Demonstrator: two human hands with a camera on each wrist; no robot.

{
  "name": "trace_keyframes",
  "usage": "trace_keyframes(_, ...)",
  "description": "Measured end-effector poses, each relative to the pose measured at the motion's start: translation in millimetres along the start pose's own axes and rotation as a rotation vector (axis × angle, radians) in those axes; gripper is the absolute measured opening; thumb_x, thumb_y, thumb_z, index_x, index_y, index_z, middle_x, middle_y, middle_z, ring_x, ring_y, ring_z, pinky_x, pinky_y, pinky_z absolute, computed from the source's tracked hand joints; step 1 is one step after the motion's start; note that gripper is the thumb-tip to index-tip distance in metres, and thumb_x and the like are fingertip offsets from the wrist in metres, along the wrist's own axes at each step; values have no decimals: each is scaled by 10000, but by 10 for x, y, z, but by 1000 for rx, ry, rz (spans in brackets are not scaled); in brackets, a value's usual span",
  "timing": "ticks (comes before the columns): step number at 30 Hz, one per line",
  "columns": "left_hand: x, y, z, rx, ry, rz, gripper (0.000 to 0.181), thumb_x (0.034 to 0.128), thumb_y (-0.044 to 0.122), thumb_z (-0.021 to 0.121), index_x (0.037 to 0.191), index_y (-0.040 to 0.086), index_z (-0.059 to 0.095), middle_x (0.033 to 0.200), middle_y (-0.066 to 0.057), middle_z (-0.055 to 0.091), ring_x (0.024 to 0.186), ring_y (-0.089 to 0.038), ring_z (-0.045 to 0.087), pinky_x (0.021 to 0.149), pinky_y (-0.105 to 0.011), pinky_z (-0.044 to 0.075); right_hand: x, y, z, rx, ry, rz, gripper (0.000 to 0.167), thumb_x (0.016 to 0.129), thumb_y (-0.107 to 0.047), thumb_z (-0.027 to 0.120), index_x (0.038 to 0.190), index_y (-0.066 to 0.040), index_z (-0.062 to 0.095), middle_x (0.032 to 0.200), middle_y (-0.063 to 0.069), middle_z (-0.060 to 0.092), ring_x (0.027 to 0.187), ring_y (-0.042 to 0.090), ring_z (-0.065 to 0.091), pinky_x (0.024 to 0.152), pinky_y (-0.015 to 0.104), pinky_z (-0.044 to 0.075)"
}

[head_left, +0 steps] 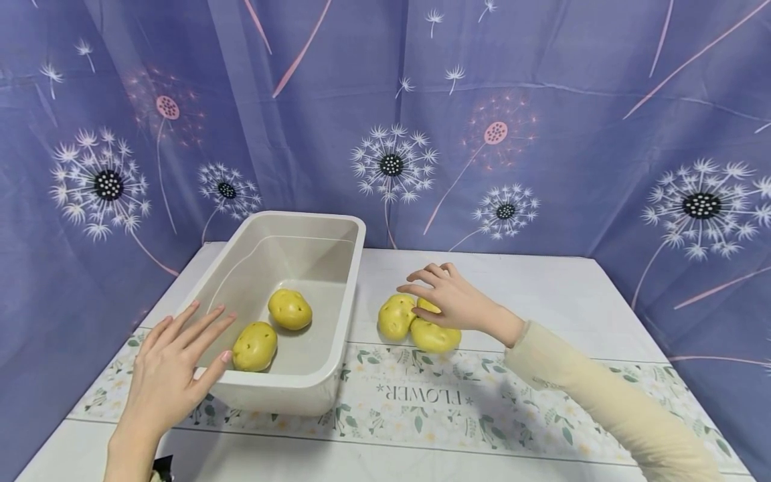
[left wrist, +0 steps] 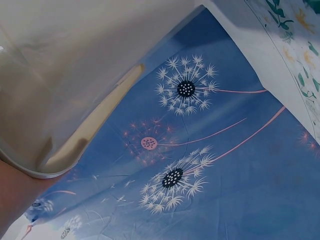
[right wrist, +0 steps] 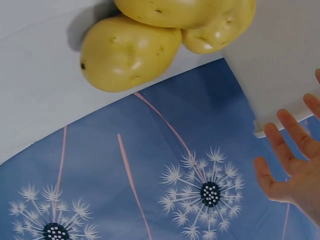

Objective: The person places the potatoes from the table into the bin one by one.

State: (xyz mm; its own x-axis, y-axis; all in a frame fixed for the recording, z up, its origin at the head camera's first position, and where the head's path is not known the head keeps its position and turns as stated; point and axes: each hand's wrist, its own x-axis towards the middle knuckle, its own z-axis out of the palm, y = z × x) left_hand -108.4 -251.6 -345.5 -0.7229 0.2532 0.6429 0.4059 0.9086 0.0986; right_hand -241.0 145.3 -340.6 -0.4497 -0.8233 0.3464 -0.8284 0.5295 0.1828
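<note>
Two yellow potatoes, one farther and one nearer, lie in a light grey plastic bin. My left hand is spread over the bin's near left corner, fingers straight; whether it touches the rim I cannot tell. On the table right of the bin, three more potatoes sit close together: a left one, a front one and a back one, partly hidden. Above them hovers my right hand, its fingers apart and slightly bent, holding nothing. The right wrist view shows these potatoes beside the hand.
A white table carries a printed floral strip with the word FLOWER. Purple-blue curtains with dandelion prints enclose the back and sides. The bin's walls rise above the tabletop, left of the loose potatoes.
</note>
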Motion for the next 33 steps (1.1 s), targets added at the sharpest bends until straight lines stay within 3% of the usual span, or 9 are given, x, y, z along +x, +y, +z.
trace_keyframes(24, -1, -5, 2, -5, 2, -1, 416, 813, 356, 529, 1183, 173, 579, 1207, -120, 582, 1288, -248, 372, 1054, -492, 230, -273, -20, 163, 9, -28, 33, 401, 790, -313, 612, 1173, -208, 558, 1160, 46, 562, 1007, 206, 501, 743, 366, 385)
trace_keyframes(33, -3, -7, 6, -5, 3, -2, 417, 809, 352, 533, 1186, 179, 578, 1207, -120, 583, 1281, -248, 381, 1062, -485, 226, -367, -40, 211, 7, -3, 23, 422, 777, -315, 622, 1175, -196, 554, 1136, 49, 573, 999, 203, 510, 735, 362, 394)
